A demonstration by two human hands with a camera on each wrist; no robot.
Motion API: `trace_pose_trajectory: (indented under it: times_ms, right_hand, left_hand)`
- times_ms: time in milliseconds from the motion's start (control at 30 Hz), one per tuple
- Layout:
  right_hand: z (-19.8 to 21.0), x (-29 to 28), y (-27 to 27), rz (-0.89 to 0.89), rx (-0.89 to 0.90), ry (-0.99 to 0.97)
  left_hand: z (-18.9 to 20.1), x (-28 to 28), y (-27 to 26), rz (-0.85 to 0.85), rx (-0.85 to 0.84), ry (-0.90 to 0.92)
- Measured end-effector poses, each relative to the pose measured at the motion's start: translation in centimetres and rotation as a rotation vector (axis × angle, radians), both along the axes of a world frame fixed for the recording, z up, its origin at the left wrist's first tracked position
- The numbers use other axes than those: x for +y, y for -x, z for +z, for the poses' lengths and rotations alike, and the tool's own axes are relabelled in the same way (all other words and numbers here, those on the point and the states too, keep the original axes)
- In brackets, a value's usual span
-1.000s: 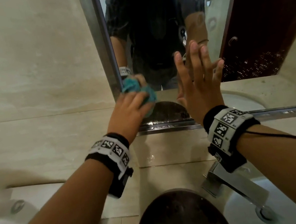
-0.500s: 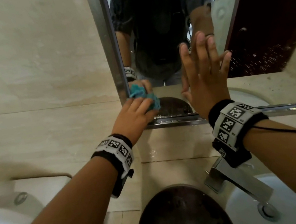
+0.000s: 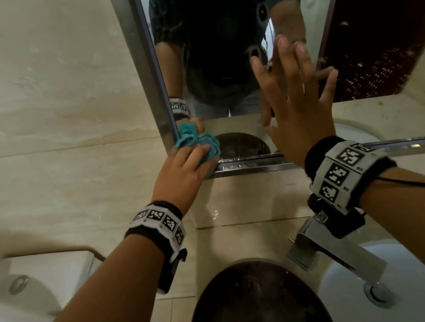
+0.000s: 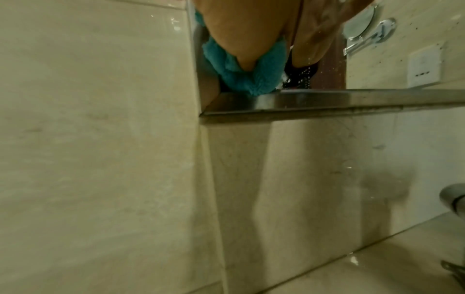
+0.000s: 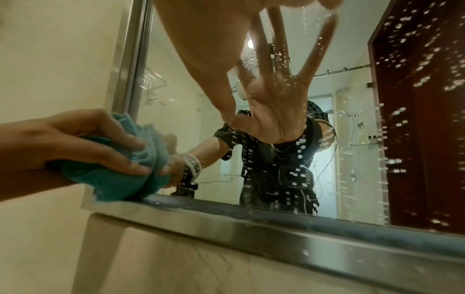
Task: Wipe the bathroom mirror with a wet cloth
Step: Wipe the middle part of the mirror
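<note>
Beige marble-look wall tiles [image 3: 38, 105] surround the mirror [image 3: 365, 11], which is bordered by a brushed metal frame [image 3: 412, 144] along its left and bottom edges. Water droplets are scattered over the glass, most clearly against the reflected dark red door in the right wrist view.

The cloth [image 3: 197, 141] — teal and bunched — is located at the lower left corner of the mirror, pressed against the glass and in contact with both the left and bottom frame members. It is gripped by the left hand [image 3: 182, 171], whose fingers are curled around it; in the right wrist view the fingertips [image 5: 135, 169] are seen sunk into the folds.

The right hand [image 3: 297, 108] is held flat against the glass to the right of the cloth, fingers straight and spread, holding nothing. Its palm is mirrored in the right wrist view, with the thumb directed down toward the frame.

Both wrists carry bands printed with black-and-white markers [image 3: 343, 168].

Below the mirror, a tiled counter [image 3: 246, 241] is shown. A chrome faucet [image 3: 335, 255] stands on it at the right, extending over a white basin [image 3: 348, 303] with a metal drain [image 3: 378, 293]. A dark round object [image 3: 254, 307] is positioned at the bottom centre; its identity cannot be determined. A white fixture [image 3: 20, 308] lies at the lower left.
</note>
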State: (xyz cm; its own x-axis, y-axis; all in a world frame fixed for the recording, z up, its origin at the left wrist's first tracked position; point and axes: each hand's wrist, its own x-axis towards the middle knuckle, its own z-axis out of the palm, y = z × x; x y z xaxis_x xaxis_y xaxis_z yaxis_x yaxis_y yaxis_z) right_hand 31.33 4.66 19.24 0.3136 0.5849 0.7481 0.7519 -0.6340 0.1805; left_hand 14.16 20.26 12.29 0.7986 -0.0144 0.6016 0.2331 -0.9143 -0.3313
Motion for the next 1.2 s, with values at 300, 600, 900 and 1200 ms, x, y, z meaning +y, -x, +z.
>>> trace_pose_trajectory:
  times_ms: [300,600,900,1200]
  right_hand:
    - [-0.9,0.6,-1.0,-0.008,-0.046,-0.015]
    - [-1.0,0.7,-0.9,-0.008,-0.055,-0.039]
    - [-1.2,0.8,-0.9,-0.024,-0.069,-0.047]
    - [-1.2,0.7,-1.1,-0.009,-0.072,-0.03]
  left_hand:
    - [-0.9,-1.3,-0.9,0.034,-0.033,0.069]
    - [0.3,-6.4,-5.6,-0.067,0.072,0.125]
    - [5.9,-1.9,-3.6,0.045,-0.24,0.057]
    - [0.3,-3.0,-3.3,-0.14,0.204,0.123]
